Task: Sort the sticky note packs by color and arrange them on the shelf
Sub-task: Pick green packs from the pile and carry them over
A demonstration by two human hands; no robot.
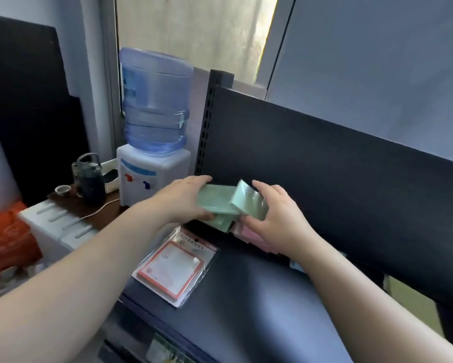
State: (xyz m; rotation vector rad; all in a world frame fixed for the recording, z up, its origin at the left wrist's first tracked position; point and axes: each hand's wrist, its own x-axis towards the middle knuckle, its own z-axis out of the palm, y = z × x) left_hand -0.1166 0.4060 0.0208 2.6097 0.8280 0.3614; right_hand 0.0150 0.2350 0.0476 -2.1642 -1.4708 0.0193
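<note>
The left hand gripped the flat green pack at the back left of the shelf, fingers over it and thumb beneath. The right hand curled round the tilted green pack, which leaned on the flat 1. Pink packs lay just below, partly hidden. Both wraps looked glossy, so the tilted pack could likely slide off as it was laid down and land among the pink, mixing 2 colours. The orange-bordered pack lay near the shelf's left edge, where a passing forearm might knock it off
</note>
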